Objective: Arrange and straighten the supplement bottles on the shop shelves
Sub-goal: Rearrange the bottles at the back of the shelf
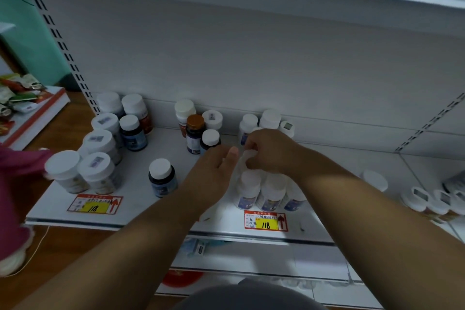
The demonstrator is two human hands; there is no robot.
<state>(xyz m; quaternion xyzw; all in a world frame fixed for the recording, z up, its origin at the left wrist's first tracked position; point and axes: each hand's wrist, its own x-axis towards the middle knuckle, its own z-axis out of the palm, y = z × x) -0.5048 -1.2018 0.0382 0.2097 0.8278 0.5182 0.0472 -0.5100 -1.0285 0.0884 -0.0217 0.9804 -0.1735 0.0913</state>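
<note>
Your right hand (266, 151) curls its fingers round the cap of a white plastic bottle (245, 158), likely to seat it behind the front row; your left hand (216, 171) hangs relaxed and holds nothing, thumb just beside that cap, probably to steady it; three white blue-labelled bottles (270, 194) already stand together at the white metal shelf's front edge (226, 230), above the red-and-yellow price tag (265, 221); a lone dark blue bottle with white cap (162, 177) stands apart toward the left, unsorted.
</note>
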